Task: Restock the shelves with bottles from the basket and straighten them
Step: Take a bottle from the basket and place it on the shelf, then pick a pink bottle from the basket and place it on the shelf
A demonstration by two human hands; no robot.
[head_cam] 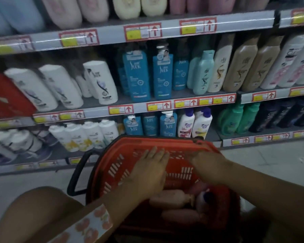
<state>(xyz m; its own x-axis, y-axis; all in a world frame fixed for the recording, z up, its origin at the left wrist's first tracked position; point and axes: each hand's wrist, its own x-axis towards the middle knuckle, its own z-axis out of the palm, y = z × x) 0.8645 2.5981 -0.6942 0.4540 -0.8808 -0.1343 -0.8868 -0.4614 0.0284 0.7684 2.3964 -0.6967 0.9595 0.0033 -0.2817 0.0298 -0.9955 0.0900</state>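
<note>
Below the shelves (102, 102), a red basket (112, 165) is seen on the floor, tilted toward the camera. Pink bottles (168, 199) are lain in its near end, with a white, blue-capped one (204, 196) beside them. The left hand (151, 171) is spread flat, fingers (156, 152) straight, over the basket's wall, beyond the bottles. The right hand (207, 163) is blurred; its fingers cannot be told.

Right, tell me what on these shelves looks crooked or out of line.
On the middle shelf, the white flat-topped shampoo bottles at left look unevenly turned and spaced, though the wide lens may exaggerate their tilt. The tall blue pump bottles beside them stand straight. Several pale bottles lie flat in the red plastic basket, unshelved.
</note>
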